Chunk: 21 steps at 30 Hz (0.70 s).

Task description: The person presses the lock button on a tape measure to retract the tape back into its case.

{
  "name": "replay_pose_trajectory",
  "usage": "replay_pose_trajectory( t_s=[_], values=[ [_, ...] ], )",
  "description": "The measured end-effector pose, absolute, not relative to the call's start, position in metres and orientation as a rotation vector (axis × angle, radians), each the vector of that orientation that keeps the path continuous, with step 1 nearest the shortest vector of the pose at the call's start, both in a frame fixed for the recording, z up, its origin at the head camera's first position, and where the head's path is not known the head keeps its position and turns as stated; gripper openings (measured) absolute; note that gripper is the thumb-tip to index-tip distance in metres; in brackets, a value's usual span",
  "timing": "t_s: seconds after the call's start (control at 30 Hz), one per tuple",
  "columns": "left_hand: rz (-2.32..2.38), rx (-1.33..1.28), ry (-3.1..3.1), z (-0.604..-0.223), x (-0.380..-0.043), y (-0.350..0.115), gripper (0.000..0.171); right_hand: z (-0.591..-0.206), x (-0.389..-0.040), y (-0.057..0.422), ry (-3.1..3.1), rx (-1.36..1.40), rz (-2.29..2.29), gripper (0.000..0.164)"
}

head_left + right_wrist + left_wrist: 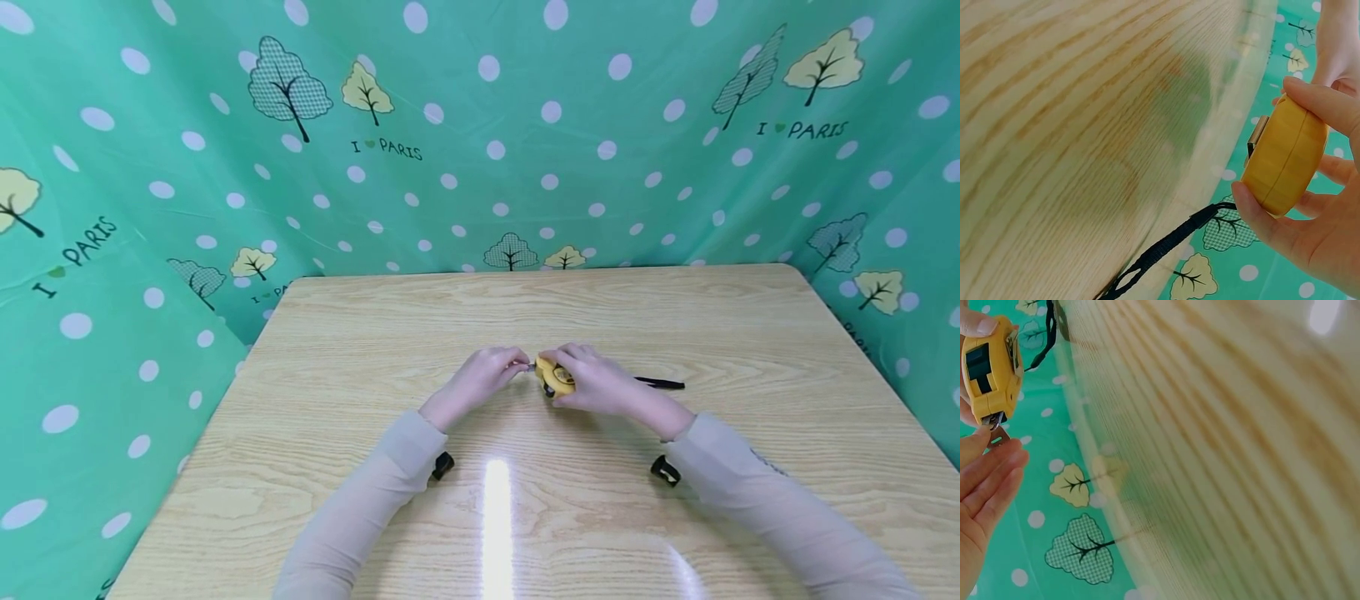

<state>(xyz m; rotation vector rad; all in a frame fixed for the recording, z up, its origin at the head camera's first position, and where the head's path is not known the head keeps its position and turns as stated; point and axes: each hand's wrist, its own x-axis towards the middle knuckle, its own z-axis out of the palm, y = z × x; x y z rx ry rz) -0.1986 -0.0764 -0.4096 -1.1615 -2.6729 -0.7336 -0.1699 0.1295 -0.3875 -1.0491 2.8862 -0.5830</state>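
Observation:
A yellow tape measure [556, 379] is held above the table by my right hand [597, 382], whose fingers and thumb curl round its case in the right wrist view. A black wrist strap [1172, 239] trails from the case. My left hand [486, 375] is just left of the case, and its thumb and finger pinch the metal end hook [999, 437] of the blade. Only a short bit of blade shows between hook and case. A black lock button [980, 367] faces the left wrist camera.
The wood-grain table [360, 333] spreads under both arms, with a bright light reflection near its front. Behind and beside it hangs a green dotted cloth [450, 125] with printed trees. Black wrist mounts [665, 471] show under the sleeves.

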Motion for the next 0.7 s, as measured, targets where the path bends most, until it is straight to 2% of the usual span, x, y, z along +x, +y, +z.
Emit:
replay_pose_trajectory(
  t_s=[0.7],
  values=[
    [-0.654, -1.034, -2.732, -0.406, -0.199, -0.095, 0.015, -0.391, -0.171, 0.140, 2.871, -0.986, -0.591, 0.068]
  ],
)
